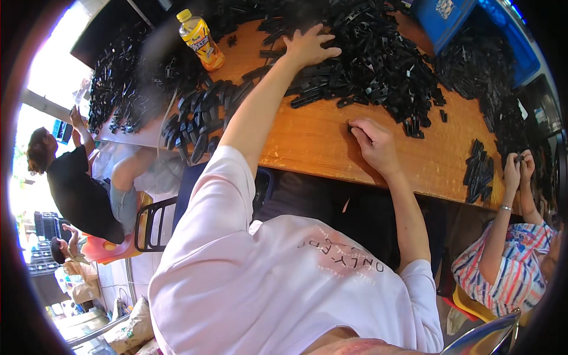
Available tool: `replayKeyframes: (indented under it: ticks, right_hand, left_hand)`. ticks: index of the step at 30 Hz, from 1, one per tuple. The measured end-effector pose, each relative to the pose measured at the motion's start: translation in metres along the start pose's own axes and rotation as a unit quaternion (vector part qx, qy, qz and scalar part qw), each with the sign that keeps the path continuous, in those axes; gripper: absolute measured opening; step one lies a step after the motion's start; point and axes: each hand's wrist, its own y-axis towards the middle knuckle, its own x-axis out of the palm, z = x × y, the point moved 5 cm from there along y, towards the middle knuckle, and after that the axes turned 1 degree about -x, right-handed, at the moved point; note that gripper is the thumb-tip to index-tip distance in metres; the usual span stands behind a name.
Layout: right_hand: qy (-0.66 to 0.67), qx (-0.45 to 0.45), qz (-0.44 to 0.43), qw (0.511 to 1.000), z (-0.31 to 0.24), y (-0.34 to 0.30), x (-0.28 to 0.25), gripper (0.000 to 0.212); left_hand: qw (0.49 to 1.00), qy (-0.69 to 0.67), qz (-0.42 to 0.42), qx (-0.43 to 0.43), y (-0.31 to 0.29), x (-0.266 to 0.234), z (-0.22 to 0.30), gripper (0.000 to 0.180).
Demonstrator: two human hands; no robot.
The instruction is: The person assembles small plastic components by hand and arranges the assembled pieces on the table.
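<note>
The black parts [381, 68] heaped on the wooden surface [296, 145] looked light, stiff and perhaps slippery, likely best pinched across their narrow sides. The left hand [309, 48] had its fingers spread loosely over their left portion, contact unclear. The right hand [377, 145], near them, pinched a small dark piece [350, 127] between its fingers.

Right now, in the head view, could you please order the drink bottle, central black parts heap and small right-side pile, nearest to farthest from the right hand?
1. Central black parts heap, ahead
2. Small right-side pile, rightward
3. Drink bottle, far left
</note>
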Motion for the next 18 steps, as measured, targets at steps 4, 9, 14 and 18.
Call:
replayKeyframes:
  ticks: [4, 9, 14, 18]
  right_hand:
    - [0.016, -0.014, 0.034, 0.999, 0.004, -0.009, -0.009, 0.011]
    - [-0.039, 0.076, 0.009, 0.996, 0.002, -0.020, -0.023, 0.013]
    - [-0.187, 0.074, 0.041, 0.979, -0.008, -0.034, -0.034, 0.022]
    - [-0.363, 0.055, 0.057, 0.928, -0.013, -0.046, -0.037, 0.030]
  left_hand:
    - [0.983, -0.009, 0.164, 0.086, -0.062, -0.053, 0.039, 0.044]
    - [0.976, -0.023, 0.187, 0.114, -0.178, -0.092, 0.057, 0.023]
    - [0.981, -0.067, 0.133, 0.128, -0.235, -0.071, 0.048, 0.024]
    - [0.975, -0.077, 0.051, 0.201, -0.259, -0.074, 0.068, 0.024]
